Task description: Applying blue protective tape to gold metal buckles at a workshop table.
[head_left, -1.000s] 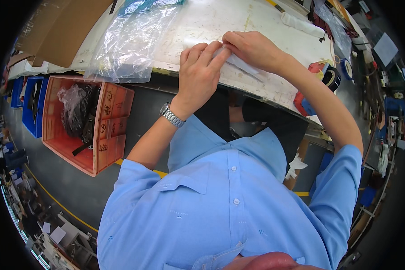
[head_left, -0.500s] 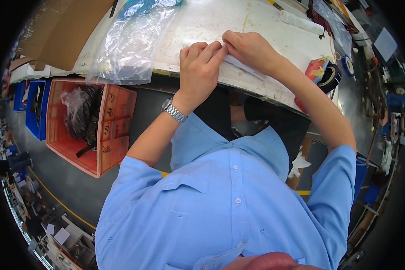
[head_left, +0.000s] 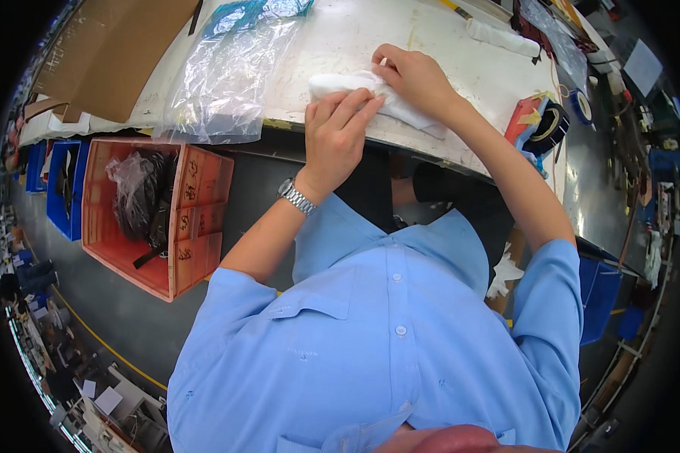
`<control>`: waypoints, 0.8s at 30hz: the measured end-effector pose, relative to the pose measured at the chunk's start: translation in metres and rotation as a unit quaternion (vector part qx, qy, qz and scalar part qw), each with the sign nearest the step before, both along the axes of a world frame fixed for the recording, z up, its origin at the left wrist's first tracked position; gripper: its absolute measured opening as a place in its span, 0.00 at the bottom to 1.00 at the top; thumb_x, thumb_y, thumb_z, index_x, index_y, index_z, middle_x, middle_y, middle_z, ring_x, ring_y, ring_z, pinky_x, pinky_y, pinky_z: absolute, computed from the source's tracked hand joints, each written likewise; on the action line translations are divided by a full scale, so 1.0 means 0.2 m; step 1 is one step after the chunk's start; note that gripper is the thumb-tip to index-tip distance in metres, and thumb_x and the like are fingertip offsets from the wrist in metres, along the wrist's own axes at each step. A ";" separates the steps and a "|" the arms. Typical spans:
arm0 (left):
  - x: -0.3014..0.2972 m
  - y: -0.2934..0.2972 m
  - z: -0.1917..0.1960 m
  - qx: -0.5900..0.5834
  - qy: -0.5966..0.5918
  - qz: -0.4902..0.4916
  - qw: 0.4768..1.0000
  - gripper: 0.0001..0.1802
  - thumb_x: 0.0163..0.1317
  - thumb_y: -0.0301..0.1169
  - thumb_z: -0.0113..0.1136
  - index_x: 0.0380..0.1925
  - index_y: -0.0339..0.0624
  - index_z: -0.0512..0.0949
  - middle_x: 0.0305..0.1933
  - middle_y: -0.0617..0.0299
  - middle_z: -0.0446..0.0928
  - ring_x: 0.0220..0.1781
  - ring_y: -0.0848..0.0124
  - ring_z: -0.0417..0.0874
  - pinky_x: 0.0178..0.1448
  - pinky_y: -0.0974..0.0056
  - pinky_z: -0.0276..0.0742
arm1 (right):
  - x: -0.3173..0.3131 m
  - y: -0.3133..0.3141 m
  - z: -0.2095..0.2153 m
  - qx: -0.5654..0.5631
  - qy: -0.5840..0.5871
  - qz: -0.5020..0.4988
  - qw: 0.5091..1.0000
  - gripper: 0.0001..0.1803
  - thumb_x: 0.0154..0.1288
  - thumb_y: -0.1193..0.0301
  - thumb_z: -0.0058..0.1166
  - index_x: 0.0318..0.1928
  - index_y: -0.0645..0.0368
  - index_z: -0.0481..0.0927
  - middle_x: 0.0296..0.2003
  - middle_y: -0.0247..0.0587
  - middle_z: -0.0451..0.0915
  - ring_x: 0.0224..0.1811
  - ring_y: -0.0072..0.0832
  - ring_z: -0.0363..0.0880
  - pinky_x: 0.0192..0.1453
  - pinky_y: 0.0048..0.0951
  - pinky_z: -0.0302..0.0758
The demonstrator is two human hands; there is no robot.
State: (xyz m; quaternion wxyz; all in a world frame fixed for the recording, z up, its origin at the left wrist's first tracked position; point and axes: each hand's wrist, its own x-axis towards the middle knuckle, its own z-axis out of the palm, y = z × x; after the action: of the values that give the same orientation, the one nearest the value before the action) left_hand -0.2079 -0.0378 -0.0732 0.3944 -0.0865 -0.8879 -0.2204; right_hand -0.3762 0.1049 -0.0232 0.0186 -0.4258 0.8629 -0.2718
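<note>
White bundle [head_left: 404, 112] lies on our pale table [head_left: 340, 45], along the near edge. That edge drops off just beside it, so there is little room on our side. Our left hand [head_left: 336, 136] curls its fingers over the bundle and seems to grasp it. Our right hand [head_left: 415, 79] bends its fingers at the far side; we cannot tell if they grip. The bundle is long and narrow, but looks loose, so it seems partly done; we cannot tell how much is left. A clear bag [head_left: 219, 83] lies left, black tape [head_left: 557, 134] right. More room opens farther off, before a white roll [head_left: 502, 36] at far right.
</note>
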 end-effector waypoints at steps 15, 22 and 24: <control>-0.01 0.01 0.14 0.115 -0.050 -0.046 0.991 0.18 0.60 0.19 0.66 0.50 0.45 0.89 0.61 0.59 0.87 0.58 0.56 0.81 0.64 0.53 0.77 | 0.00 0.07 0.10 -0.014 0.025 0.118 0.993 0.11 0.72 0.74 0.64 0.52 0.55 0.91 0.48 0.37 0.89 0.43 0.34 0.88 0.50 0.31 0.84; 0.00 0.04 0.15 0.165 -0.073 -0.039 0.983 0.18 0.62 0.19 0.65 0.51 0.44 0.90 0.62 0.56 0.87 0.60 0.57 0.81 0.68 0.56 0.77 | 0.02 0.07 0.10 -0.021 0.071 0.155 0.985 0.11 0.70 0.72 0.66 0.51 0.52 0.91 0.50 0.34 0.89 0.47 0.38 0.89 0.53 0.37 0.85; -0.01 0.03 0.14 0.191 -0.078 -0.057 0.977 0.17 0.61 0.20 0.66 0.49 0.44 0.90 0.62 0.58 0.88 0.58 0.57 0.80 0.67 0.56 0.77 | 0.02 0.08 0.11 -0.028 0.055 0.157 0.986 0.12 0.69 0.73 0.66 0.51 0.52 0.91 0.50 0.34 0.89 0.48 0.38 0.89 0.54 0.37 0.85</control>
State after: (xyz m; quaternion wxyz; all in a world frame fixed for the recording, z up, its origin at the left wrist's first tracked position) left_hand -0.2091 -0.0310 -0.0454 0.3201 -0.0431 -0.8510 -0.4140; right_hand -0.3730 0.1211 -0.0019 0.0017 -0.5704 0.7773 -0.2652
